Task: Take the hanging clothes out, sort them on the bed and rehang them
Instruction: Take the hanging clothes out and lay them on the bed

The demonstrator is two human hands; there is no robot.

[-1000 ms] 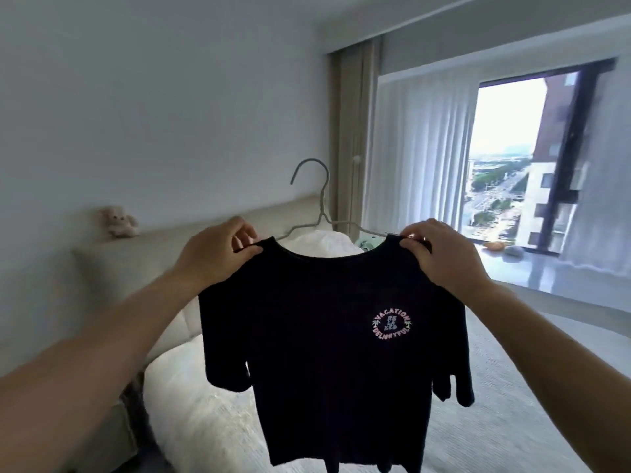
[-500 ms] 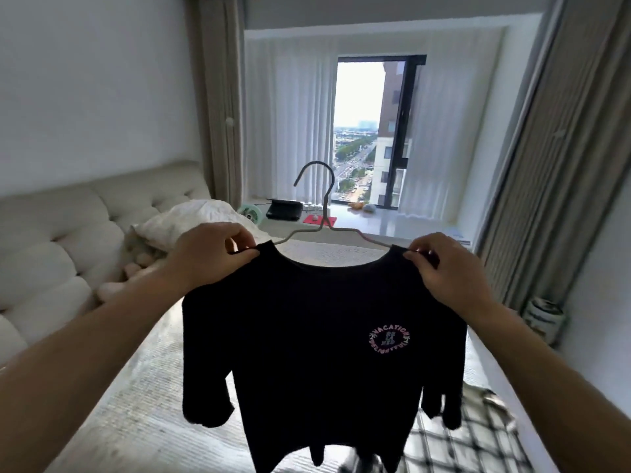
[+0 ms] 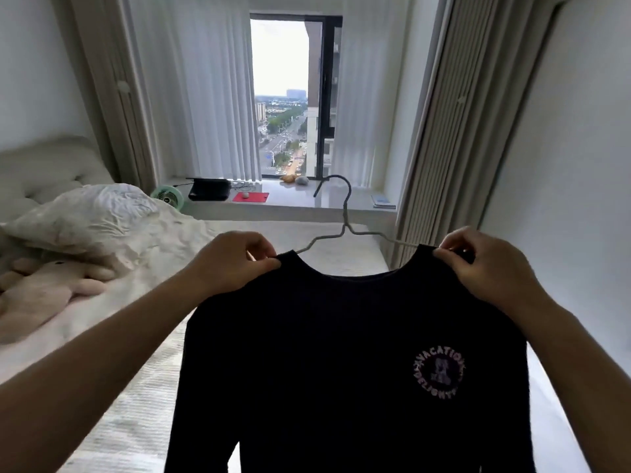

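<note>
Both hands, left and right, pinch the shoulders of a black shirt on a wire hanger above the bed.

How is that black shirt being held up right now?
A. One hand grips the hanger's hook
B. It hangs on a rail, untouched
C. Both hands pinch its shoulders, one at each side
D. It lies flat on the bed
C: the left hand and the right hand each pinch a shoulder of the black shirt, while the hook of the wire hanger stands free above the collar.

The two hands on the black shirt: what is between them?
In the head view, between the left hand and the right hand run the black shirt's neckline and the wire hanger, its hook rising above the collar.
</note>
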